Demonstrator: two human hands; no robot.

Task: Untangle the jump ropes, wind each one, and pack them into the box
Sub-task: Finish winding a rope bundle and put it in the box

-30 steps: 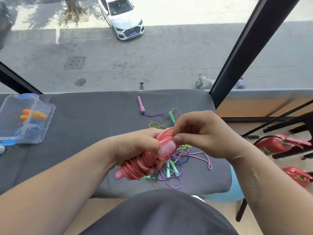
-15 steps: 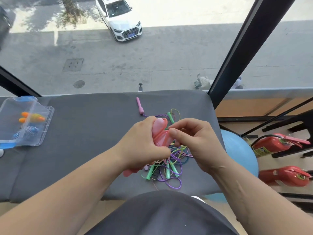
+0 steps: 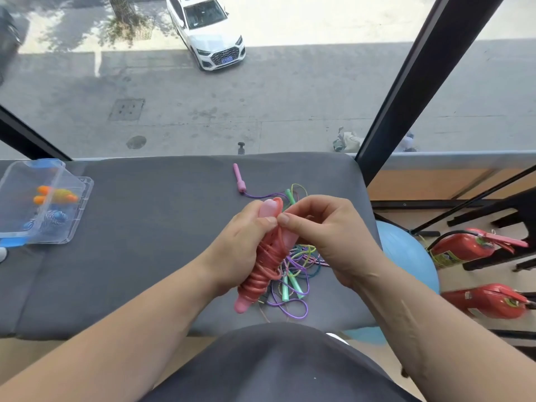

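Finishing the wind on the pink jump rope (image 3: 268, 262), with both hands clamped on it above the grey bench (image 3: 145, 242).

Nearest, the bundle's lower handle end is poking out below the left hand (image 3: 242, 250), whose fingers are wrapping round the coils. The long axis is running up and away, tilting slightly right, to the other handle tip. There the right hand (image 3: 329, 236) is pinching the last turn just beside the left thumb. Under and just beyond the hands, the tangle (image 3: 294, 275) of purple, green and yellow ropes is lying on the bench, with 1 pink handle (image 3: 239, 177) trailing out farther back. The clear box (image 3: 82, 204) is sitting well apart at the far left, holding 2 wound ropes (image 3: 55, 196). By this layout, the left hand is looking the nearer one for carrying the bundle across.
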